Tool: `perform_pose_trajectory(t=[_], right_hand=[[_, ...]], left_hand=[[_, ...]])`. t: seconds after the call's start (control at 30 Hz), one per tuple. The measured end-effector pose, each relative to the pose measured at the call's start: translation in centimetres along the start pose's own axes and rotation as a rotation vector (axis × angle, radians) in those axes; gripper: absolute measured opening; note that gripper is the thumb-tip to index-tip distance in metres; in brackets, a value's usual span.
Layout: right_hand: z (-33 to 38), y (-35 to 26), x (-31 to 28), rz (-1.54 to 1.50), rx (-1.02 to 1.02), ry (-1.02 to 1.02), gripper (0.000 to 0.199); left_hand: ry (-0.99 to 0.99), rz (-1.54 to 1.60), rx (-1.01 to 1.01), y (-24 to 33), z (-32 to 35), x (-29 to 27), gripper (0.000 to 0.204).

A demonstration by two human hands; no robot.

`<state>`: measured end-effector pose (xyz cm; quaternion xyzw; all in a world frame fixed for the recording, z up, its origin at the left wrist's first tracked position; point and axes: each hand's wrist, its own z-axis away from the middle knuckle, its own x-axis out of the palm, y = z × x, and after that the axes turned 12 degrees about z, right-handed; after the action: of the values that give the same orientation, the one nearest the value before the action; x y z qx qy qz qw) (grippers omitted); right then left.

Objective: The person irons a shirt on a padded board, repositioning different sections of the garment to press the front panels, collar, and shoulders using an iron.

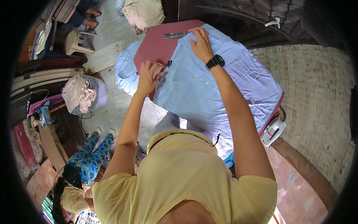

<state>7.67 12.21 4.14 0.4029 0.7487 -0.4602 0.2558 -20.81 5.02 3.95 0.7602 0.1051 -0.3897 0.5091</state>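
Observation:
A light blue shirt [186, 89] with a row of small buttons lies spread over a maroon-covered table [156, 41]. My right hand [201, 44], with a black watch at its wrist, rests on the shirt's far part, fingers stretched and apart. At the shirt's left edge, my left hand [150, 76] has its fingers bent around a small whitish bit that is too unclear to name. Just right of it shows a small black tag [169, 63]. Beyond both hands lie green-handled thread snips [174, 35] on the bare maroon cover.
More light blue cloth [126, 69] hangs at the table's left side. A white iron [274, 132] stands by the right edge. On the left are a cloth pile [79, 93], a plastic stool [76, 43] and a person in blue patterned trousers [89, 160]. Another cloth heap [143, 15] sits beyond.

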Motion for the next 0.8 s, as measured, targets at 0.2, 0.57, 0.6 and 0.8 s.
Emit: perform_pose_trajectory(t=[0.2, 0.57, 0.6, 0.8], right_hand=[[13.8, -2.8, -7.2, 0.207, 0.205, 0.005, 0.034], [34.3, -0.2, -14.7, 0.577, 0.664, 0.137, 0.034], [35.2, 0.4, -15.4, 0.612, 0.689, 0.154, 0.035], [42.3, 5.2, -21.5, 0.656, 0.871, 0.145, 0.028]], left_hand=[[-0.28, -0.136, 0.04, 0.4, 3.1, 2.3, 0.02], [-0.122, -0.09, 0.173, 3.7, 0.0, 6.9, 0.031], [-0.192, -0.02, 0.11, 3.8, -0.4, 7.1, 0.032], [-0.314, 0.414, 0.062, 2.9, -1.6, 7.6, 0.035]])
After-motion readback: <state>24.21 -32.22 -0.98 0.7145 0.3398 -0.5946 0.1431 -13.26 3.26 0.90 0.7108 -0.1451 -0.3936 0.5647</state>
